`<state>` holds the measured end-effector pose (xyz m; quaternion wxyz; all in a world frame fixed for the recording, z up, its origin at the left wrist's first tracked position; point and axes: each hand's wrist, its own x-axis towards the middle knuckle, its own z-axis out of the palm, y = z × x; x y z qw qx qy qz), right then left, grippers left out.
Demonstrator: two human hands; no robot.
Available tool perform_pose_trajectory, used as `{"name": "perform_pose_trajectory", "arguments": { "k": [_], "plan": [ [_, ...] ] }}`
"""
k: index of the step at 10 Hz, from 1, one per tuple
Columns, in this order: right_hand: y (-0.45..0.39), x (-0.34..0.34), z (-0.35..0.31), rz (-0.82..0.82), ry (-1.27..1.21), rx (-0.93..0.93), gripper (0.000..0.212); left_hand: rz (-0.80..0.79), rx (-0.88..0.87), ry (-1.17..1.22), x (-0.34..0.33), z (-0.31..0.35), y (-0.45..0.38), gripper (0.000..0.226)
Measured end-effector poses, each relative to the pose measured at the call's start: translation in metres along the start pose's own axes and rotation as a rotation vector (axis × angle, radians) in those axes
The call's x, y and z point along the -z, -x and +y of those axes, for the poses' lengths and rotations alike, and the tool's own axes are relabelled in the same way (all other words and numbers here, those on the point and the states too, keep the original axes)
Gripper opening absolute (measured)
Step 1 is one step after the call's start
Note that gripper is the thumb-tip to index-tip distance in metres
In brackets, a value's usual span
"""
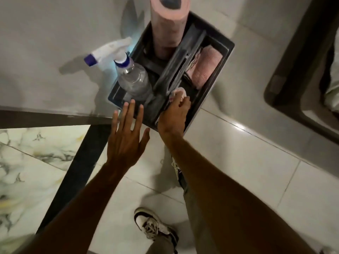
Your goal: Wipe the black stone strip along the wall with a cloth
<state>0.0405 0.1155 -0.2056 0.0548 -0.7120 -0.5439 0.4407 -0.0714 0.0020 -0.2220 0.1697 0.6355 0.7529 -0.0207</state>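
A black caddy (222, 57) stands on the floor against the grey wall. My right hand (174, 116) reaches into its near compartment, fingers closed on a pale pink cloth (178, 92). My left hand (126, 138) hovers open with fingers spread just in front of the caddy's near corner, holding nothing. The black stone strip (80, 162) runs across the floor from the wall's base toward me, between marbled tile and white tile. A folded pink cloth (203, 66) lies in the caddy's right compartment.
The caddy also holds a clear spray bottle (132, 77) with a white and blue trigger and a tall pink roll (168, 24). A dark furniture frame (293, 79) stands at the right. My two sneakers (154, 228) are on the white tile below.
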Motion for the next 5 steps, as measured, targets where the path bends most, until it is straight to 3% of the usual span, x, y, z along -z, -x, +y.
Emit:
{"name": "perform_pose_trajectory", "arguments": {
  "k": [2, 3, 4, 5],
  "plan": [
    [-0.036, -0.025, 0.014, -0.047, 0.158, -0.004, 0.124, 0.019, -0.015, -0.034, -0.023, -0.023, -0.017, 0.079],
    [-0.023, -0.006, 0.017, -0.060, 0.131, 0.055, 0.111, 0.037, -0.038, -0.050, -0.029, -0.025, -0.017, 0.081],
    [0.017, 0.032, 0.009, -0.065, 0.029, 0.134, 0.084, 0.013, -0.013, -0.054, -0.005, -0.024, -0.011, 0.085],
    [0.081, 0.103, -0.004, 0.029, -0.030, 0.138, 0.060, 0.068, -0.024, 0.004, 0.043, -0.010, 0.029, 0.081]
  ]
}}
